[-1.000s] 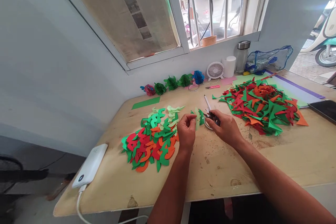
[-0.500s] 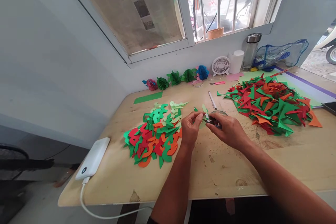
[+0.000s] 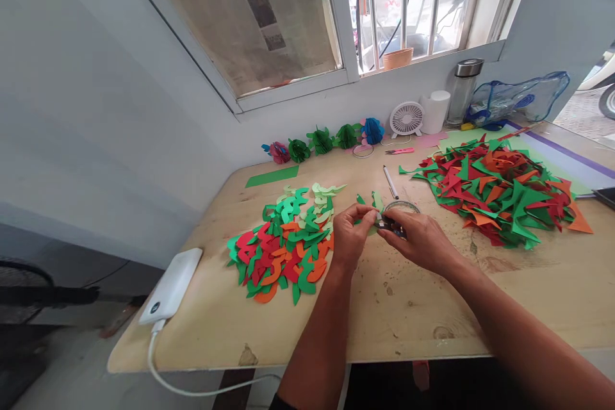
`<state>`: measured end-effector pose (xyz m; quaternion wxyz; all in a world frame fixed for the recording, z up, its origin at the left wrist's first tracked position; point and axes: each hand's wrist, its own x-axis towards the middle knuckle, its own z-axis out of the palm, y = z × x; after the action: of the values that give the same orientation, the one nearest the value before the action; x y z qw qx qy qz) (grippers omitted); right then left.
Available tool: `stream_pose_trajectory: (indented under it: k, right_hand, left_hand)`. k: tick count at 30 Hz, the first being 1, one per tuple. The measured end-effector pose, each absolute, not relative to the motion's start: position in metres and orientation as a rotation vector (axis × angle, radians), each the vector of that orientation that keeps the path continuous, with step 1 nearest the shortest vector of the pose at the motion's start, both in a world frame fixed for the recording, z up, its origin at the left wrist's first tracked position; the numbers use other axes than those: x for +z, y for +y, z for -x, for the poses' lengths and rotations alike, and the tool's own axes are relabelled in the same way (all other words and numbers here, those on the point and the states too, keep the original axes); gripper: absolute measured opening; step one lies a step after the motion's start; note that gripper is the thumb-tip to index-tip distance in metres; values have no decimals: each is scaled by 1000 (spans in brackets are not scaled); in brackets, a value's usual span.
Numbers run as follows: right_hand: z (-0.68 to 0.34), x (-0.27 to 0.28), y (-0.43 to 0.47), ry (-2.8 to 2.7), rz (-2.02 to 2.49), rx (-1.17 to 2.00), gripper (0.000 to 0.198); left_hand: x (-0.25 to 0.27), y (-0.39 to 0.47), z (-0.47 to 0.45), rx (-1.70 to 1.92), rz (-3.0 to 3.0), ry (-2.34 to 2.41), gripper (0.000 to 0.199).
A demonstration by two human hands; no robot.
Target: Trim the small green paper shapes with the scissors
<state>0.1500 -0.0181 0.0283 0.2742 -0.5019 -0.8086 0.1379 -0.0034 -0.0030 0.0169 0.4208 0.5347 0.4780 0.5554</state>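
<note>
My left hand (image 3: 353, 230) is closed in a pinch, its fingertips meeting the tool's tip; whatever lies between them is too small to make out. My right hand (image 3: 423, 237) grips a small dark tool (image 3: 394, 227) with a silvery tip, mostly covered by the fingers. Just behind the fingertips lie light green paper pieces (image 3: 377, 200) and a round, clear-rimmed object (image 3: 402, 206), partly hidden by my right hand. Left of my hands spreads a pile of curved cut-outs (image 3: 281, 250) in green, red and orange.
A heap of pointed paper scraps (image 3: 504, 192) covers the table's right side. Behind are a white pen (image 3: 391, 182), pink-handled snips (image 3: 400, 151), honeycomb paper figures (image 3: 320, 139), a small fan (image 3: 407, 119) and a glass bottle (image 3: 464, 93). A power bank (image 3: 172, 285) sits at the left edge.
The view has shifted slightly. Both hands stay together at the same spot, and the tool's silvery part shows less between the fingertips than before.
</note>
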Motion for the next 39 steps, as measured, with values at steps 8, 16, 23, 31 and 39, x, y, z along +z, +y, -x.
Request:
stream_pose_trajectory:
  k: [8, 16, 23, 31, 39]
  right_hand:
    - [-151, 29, -17, -2164, 1335, 383, 18]
    - [-152, 30, -15, -2083, 1405, 450, 20]
    - [-157, 34, -12, -1827, 1329, 679, 28]
    - [-155, 36, -14, -1720, 1239, 799, 24]
    - [-154, 37, -13, -1692, 1267, 800, 20]
  left_hand:
    - [29, -10, 2, 1420, -1616, 1332, 10]
    - [15, -6, 1, 1579, -1316, 1269, 17]
    - [11, -7, -7, 1549, -1140, 1211, 19]
    - [11, -11, -13, 1504, -1153, 1185, 19]
    - [7, -13, -14, 1487, -1247, 1173, 19]
